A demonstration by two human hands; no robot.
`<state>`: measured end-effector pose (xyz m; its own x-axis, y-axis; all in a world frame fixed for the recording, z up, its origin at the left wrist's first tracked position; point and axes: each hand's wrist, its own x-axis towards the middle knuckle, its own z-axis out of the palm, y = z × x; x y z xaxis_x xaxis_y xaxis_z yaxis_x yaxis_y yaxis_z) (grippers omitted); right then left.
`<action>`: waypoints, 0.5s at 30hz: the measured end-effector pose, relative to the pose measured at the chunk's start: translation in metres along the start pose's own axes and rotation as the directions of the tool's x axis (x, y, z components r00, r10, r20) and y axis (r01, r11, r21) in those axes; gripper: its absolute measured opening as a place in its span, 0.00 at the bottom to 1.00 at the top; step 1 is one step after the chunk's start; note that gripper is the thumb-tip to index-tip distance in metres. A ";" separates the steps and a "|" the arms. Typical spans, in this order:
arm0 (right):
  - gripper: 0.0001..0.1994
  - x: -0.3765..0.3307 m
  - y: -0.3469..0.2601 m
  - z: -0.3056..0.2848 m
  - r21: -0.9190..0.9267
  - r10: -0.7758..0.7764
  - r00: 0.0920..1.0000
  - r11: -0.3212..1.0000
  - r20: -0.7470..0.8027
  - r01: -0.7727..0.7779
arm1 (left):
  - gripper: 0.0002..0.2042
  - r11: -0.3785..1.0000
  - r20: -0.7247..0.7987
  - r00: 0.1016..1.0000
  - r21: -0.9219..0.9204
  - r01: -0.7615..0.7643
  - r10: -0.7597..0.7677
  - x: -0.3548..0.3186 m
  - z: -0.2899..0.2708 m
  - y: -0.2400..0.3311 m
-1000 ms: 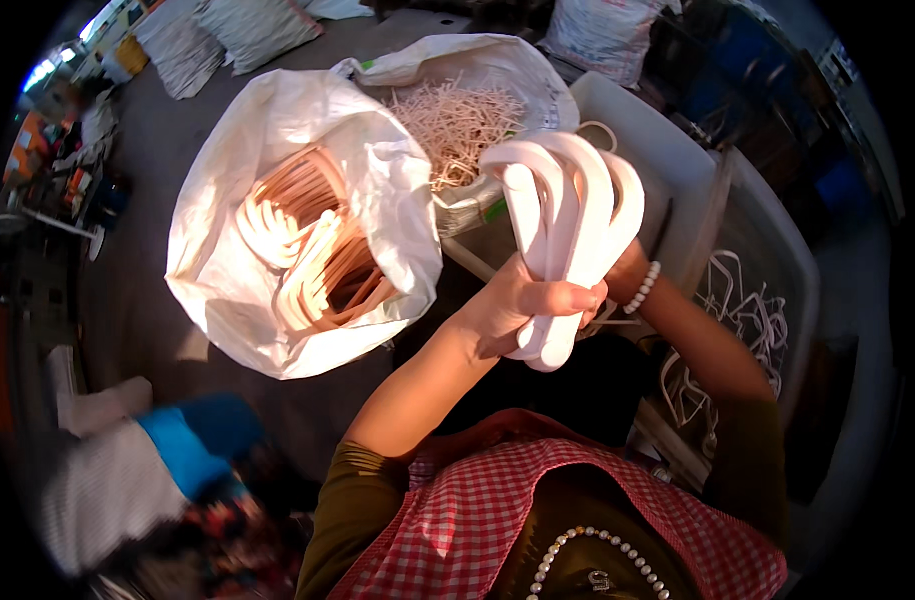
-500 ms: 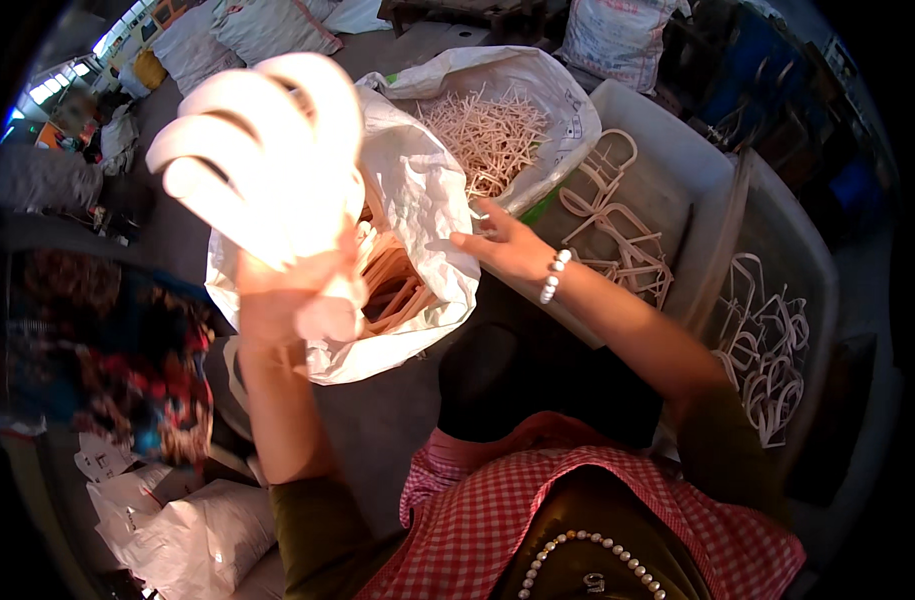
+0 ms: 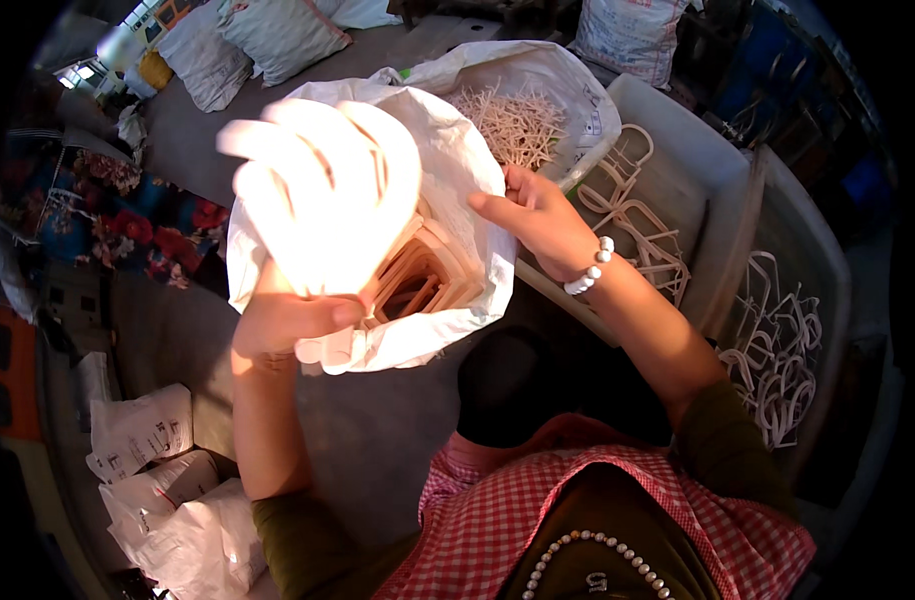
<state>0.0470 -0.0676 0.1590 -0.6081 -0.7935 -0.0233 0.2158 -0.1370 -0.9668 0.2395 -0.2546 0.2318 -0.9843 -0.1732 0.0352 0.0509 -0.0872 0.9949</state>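
Left hand: the left hand (image 3: 302,315) is wrapped firmly around the lower part of a bundle of thick, pale, smooth looped strips (image 3: 327,200), thumb laid across the front.
Right hand: the right hand (image 3: 542,220) is at the right-hand rim of a wide-mouthed white woven sack (image 3: 452,150), thumb spread from the fingers; I cannot tell whether they pinch the rim.
Looped bundle: it is just ahead of the left hand, well to the left of the right hand, and covers the left part of the sack's mouth in this view; glare hides its surface detail.
Sack contents: peach-coloured, angular flat frames (image 3: 417,265) are stacked inside, between the two hands.
Beyond the right hand: thin pale-pink sticks (image 3: 517,125) fill another sack; to its right is a grey plastic tub (image 3: 677,105).
Slip risk: the fanned strips could slide apart if the single grip loosens, or snag if a loop meets the rim; a sagging rim could fold inward.
Loop direction: rounded ends point forward, away from the body, spreading left; the long axis runs roughly forward from the left hand, with cut-looking ends protruding behind the thumb.
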 end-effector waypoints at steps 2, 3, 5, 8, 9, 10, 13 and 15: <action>0.21 -0.011 -0.009 -0.006 0.117 0.060 0.987 0.990 0.148 -0.078 | 0.30 0.995 0.056 0.995 -0.062 0.083 -0.080 0.010 0.004 0.000; 0.23 -0.016 -0.012 -0.010 0.169 0.084 0.971 0.978 0.222 -0.124 | 0.29 0.996 0.017 0.996 0.009 0.085 -0.085 0.017 -0.001 -0.003; 0.28 -0.018 -0.001 -0.017 0.124 0.081 0.957 0.985 0.279 -0.119 | 0.29 0.984 -0.060 0.995 0.150 0.094 -0.085 0.037 -0.014 -0.012; 0.27 -0.020 0.009 -0.008 -0.001 0.126 0.964 0.992 0.235 -0.130 | 0.22 0.911 -0.105 0.992 0.397 0.111 -0.074 0.066 -0.032 -0.034; 0.25 -0.018 0.006 -0.008 -0.106 0.082 0.982 0.992 0.170 -0.064 | 0.19 0.857 -0.119 0.989 0.497 0.137 -0.089 0.073 -0.034 -0.042; 0.23 -0.014 0.002 -0.009 -0.213 0.029 0.994 0.977 0.108 -0.005 | 0.20 0.759 -0.167 0.984 0.632 0.156 -0.063 0.079 -0.028 -0.053; 0.16 -0.012 -0.009 -0.009 -0.595 -0.305 0.952 0.768 -0.011 0.239 | 0.17 0.328 -0.170 0.981 0.936 0.131 0.092 0.096 -0.036 -0.084; 0.16 -0.028 -0.021 0.005 -0.741 -0.427 0.903 0.588 0.055 0.323 | 0.19 0.062 -0.216 0.973 0.975 0.211 0.078 0.100 -0.067 -0.112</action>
<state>0.0634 -0.0457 0.1808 -0.5988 -0.6905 0.4057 -0.6361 0.1023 -0.7648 0.1466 -0.3277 0.1177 -0.9174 -0.3871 0.0917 -0.3699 0.9149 0.1619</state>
